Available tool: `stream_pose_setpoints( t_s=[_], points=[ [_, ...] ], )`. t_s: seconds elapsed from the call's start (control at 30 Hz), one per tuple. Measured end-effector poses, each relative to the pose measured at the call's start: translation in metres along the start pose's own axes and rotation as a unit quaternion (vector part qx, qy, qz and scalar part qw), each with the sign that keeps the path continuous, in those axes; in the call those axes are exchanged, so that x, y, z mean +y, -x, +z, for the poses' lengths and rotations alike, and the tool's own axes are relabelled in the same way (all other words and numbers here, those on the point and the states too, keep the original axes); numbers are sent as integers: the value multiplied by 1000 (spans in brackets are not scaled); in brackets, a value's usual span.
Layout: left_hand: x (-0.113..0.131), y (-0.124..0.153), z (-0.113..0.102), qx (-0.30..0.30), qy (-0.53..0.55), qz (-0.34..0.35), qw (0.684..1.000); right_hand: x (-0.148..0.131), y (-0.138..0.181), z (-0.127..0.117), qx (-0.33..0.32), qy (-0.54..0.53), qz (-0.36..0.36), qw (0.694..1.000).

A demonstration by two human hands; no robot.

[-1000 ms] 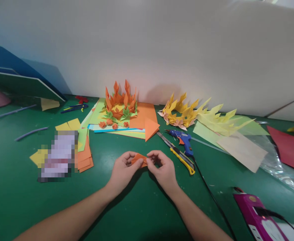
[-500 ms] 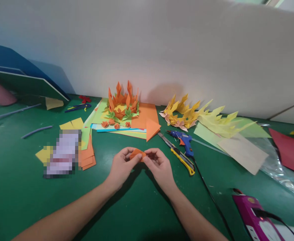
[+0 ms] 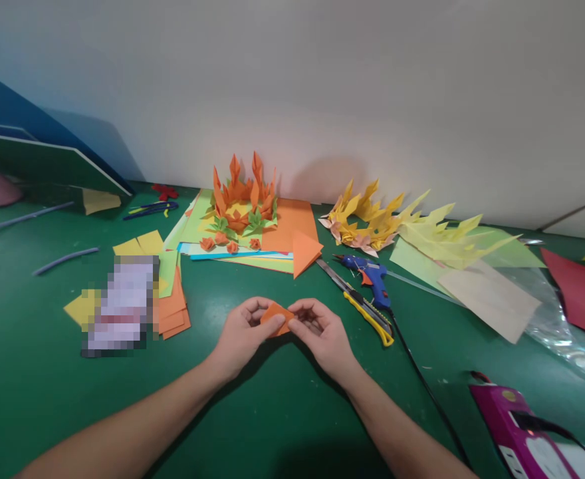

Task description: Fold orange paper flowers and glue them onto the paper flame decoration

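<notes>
A small folded piece of orange paper (image 3: 276,319) is held above the green table, between both hands. My left hand (image 3: 245,332) pinches its left side, thumb lying on the front face. At its right corner my right hand (image 3: 325,336) grips with thumb and fingertips. Beyond the hands, an orange paper crown (image 3: 245,196) with green leaves stands on stacked coloured sheets. Several small orange paper roses (image 3: 232,247) lie in front of it. Folded orange paper triangles (image 3: 305,254) rest to their right.
Right of my hands lie a yellow utility knife (image 3: 367,319) and a blue glue gun (image 3: 369,276) with a trailing cord. Behind them are a yellow paper crown (image 3: 359,223) and a pale yellow one (image 3: 442,236). A purple power strip (image 3: 506,419) sits lower right; a blurred phone (image 3: 123,303) lies left.
The orange paper is tilted differently, with more of its flat face showing. Both hands keep hold of it, and the view has shifted slightly.
</notes>
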State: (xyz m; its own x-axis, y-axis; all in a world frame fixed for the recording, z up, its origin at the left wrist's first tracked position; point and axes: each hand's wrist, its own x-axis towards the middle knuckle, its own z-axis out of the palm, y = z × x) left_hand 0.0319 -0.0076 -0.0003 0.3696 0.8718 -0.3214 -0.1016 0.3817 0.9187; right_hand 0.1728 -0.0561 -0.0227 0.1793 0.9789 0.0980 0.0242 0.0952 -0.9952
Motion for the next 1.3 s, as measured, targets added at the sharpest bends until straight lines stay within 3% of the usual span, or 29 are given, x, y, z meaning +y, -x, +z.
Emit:
stream_pose_setpoints(
  t_s=[0.17,0.43,0.57,0.73,0.83,1.03,1.3],
  points=[
    [-2,0,-3,-29,-5,-11,1000,-3,2,-2,-1,1,-17,1000],
    [-6,2,-2,-25,-74,66,995,-6,6,1,-60,-1,0,998],
    [-6,2,-1,-29,-55,56,996,-3,5,2,-19,6,-13,1000],
    [-3,3,0,-40,44,52,997,0,3,-2,30,13,-44,998],
    [-4,4,-1,-42,54,48,997,-2,2,-3,26,60,-73,995],
    [-4,4,-3,-5,-35,20,999,-3,2,-1,17,125,-111,986],
    [-3,6,-2,-9,12,7,1000,0,3,-1,-11,153,-112,982]
  ],
)
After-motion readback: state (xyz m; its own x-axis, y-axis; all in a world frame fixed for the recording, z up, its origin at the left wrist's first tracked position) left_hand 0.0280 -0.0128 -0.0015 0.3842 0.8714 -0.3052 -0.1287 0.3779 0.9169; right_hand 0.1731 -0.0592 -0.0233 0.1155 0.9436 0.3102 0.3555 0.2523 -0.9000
